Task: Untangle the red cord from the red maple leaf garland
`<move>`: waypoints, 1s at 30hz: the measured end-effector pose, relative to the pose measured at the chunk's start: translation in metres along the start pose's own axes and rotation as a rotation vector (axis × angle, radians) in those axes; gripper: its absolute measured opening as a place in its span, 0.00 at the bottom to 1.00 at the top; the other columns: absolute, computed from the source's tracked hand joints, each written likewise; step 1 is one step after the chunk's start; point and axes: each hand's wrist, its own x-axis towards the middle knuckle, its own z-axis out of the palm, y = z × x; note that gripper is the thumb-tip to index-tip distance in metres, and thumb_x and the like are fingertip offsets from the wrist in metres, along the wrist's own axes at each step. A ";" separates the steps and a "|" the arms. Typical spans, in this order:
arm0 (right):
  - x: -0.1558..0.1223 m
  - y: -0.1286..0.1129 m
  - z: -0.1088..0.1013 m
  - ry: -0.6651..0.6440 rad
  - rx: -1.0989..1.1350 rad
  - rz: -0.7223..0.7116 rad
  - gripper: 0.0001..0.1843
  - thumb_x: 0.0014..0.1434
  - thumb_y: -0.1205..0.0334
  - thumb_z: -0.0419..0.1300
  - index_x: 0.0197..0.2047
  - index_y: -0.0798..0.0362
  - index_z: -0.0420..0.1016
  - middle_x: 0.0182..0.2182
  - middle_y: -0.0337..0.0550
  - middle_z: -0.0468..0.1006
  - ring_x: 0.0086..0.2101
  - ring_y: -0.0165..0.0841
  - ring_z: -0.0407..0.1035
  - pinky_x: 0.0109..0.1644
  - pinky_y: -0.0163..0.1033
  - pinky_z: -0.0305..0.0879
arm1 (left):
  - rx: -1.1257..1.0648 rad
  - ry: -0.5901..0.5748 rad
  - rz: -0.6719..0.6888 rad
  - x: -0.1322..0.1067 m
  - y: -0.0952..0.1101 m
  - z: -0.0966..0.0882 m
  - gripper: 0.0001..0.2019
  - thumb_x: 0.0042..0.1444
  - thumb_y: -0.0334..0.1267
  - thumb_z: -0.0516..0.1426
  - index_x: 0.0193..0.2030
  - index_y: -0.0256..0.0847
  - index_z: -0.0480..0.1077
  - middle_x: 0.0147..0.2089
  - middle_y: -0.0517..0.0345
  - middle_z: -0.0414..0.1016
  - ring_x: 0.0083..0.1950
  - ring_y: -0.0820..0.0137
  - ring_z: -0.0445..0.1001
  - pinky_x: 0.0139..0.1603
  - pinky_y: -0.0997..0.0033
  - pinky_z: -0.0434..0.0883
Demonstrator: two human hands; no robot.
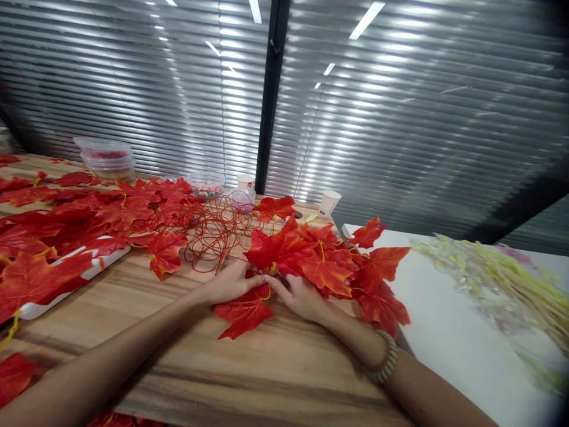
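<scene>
Currently both hands meet near the middle of the wooden desk [186, 367], at the near edge of the artificial maple leaf cluster [324, 264].

1. Left hand [231, 283]: fingers drawn narrow, tips pinched on the cluster where a yellow stem shows. A single red leaf [244, 312] lies flat on the desk just below this hand, touching it.
2. Right hand [302, 296]: fingers curled, tips against those of the left hand and partly covered by leaves; whether it grips cannot be told. A beaded bracelet [384, 359] sits on its wrist.
3. Red wire coil [213, 234]: loose loops lying just behind the hands, between the cluster and a larger spread of leaves [89, 219].
4. White tray [91, 270]: at the left, largely covered by leaves.

Containers along the far edge:
- Stacked clear tubs [106, 157], lidded, with red and yellowish contents, too small to identify.
- Clear bowl [207, 187] holding multicoloured beads.
- Two paper cups [329, 203]; contents not visible.

Yellow-green artificial flowers [511, 284], blurred, lie on the adjoining white desk [444, 332].
</scene>
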 end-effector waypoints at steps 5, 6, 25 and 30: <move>0.000 0.002 0.002 -0.014 -0.044 -0.003 0.21 0.62 0.50 0.46 0.28 0.55 0.69 0.26 0.44 0.75 0.29 0.31 0.68 0.37 0.35 0.63 | 0.040 0.013 0.038 0.001 -0.004 0.000 0.18 0.54 0.43 0.52 0.49 0.37 0.66 0.51 0.52 0.71 0.51 0.62 0.68 0.53 0.64 0.63; 0.000 0.002 0.001 -0.014 -0.059 -0.005 0.22 0.62 0.50 0.45 0.27 0.55 0.69 0.25 0.44 0.74 0.28 0.31 0.68 0.36 0.35 0.63 | 0.044 0.014 0.040 0.001 -0.005 0.000 0.18 0.54 0.43 0.52 0.49 0.37 0.66 0.51 0.52 0.71 0.51 0.62 0.68 0.54 0.65 0.63; -0.001 0.000 0.000 0.002 -0.102 -0.033 0.22 0.62 0.49 0.44 0.26 0.55 0.66 0.24 0.43 0.72 0.27 0.31 0.67 0.35 0.35 0.62 | 0.046 0.008 0.059 0.000 -0.001 0.000 0.15 0.54 0.40 0.52 0.48 0.37 0.67 0.51 0.52 0.70 0.52 0.62 0.67 0.55 0.65 0.62; -0.001 0.000 -0.001 -0.007 -0.102 -0.028 0.22 0.62 0.49 0.44 0.25 0.54 0.65 0.24 0.42 0.72 0.27 0.31 0.67 0.35 0.35 0.61 | 0.056 0.002 0.071 0.000 0.000 -0.001 0.16 0.55 0.41 0.51 0.48 0.39 0.67 0.52 0.53 0.70 0.52 0.62 0.67 0.53 0.66 0.63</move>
